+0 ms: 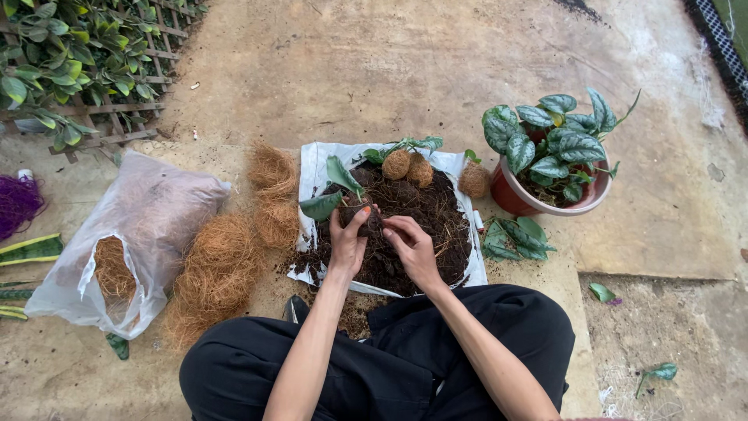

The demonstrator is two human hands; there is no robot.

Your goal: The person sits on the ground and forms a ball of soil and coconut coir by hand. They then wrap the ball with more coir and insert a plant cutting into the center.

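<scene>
Soil-packing looks to be the step in hand: left hand cups a leafy cutting's root ball over the soil pile on the white sheet. Right hand pinches soil against it. Next likely calls for firm, even pressing all round.

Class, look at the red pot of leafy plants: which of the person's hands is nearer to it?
The right hand is nearer; the red pot lies out to its right. The left hand works the soil further left, beyond the right hand.

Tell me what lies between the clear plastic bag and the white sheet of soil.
Head view: loose clumps of brown coconut fibre lie on the concrete between the plastic bag and the white sheet.
</scene>
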